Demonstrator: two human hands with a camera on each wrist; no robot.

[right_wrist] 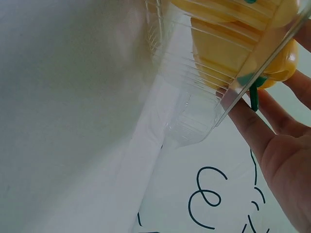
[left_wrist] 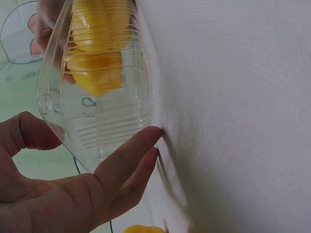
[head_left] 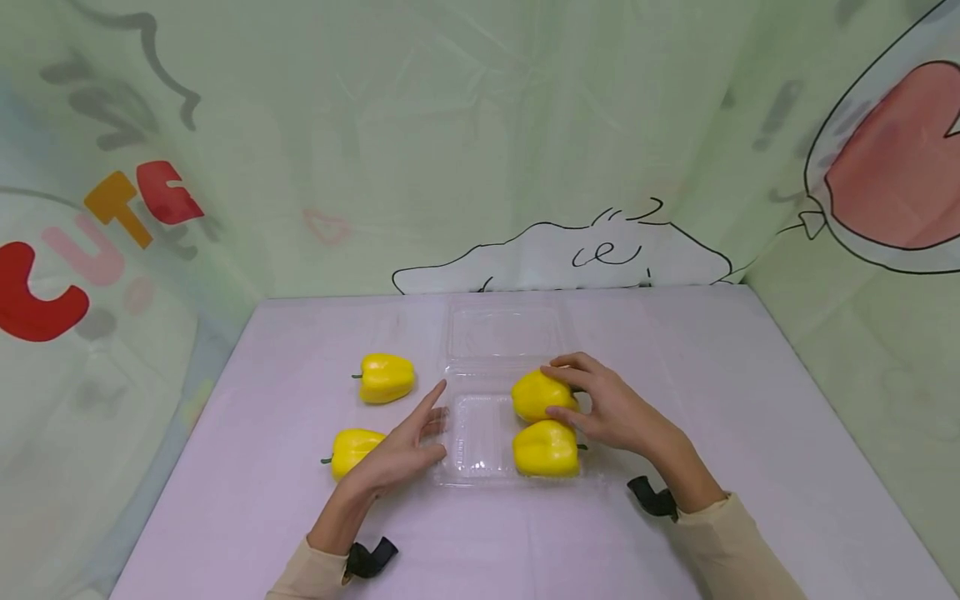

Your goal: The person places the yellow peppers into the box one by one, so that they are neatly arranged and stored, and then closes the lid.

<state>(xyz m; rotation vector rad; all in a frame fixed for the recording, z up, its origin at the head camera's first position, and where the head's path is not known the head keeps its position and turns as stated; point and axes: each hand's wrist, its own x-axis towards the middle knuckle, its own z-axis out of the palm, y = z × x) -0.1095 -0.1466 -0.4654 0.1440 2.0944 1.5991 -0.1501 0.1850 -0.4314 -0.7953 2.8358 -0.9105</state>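
Of 4 peppers (head_left: 546, 450), 2 occupy 1 box (head_left: 480, 433). Your right hand (head_left: 615, 407) grips 1; your left hand (head_left: 401, 457) lies straight-fingered alongside.

Clear plastic container (head_left: 483, 429), lid (head_left: 506, 329) laid back behind the base. Two glossy yellow peppers sit at the base's right half: rear pepper (head_left: 536, 396), held by the right hand (head_left: 618, 412), and front pepper (head_left: 546, 450), on its side (green stem pointing right). Left hand (head_left: 405, 450) touches the container's left side. Far left pepper (head_left: 387, 378) and near left pepper (head_left: 352, 450) lie outside, stems leftward.
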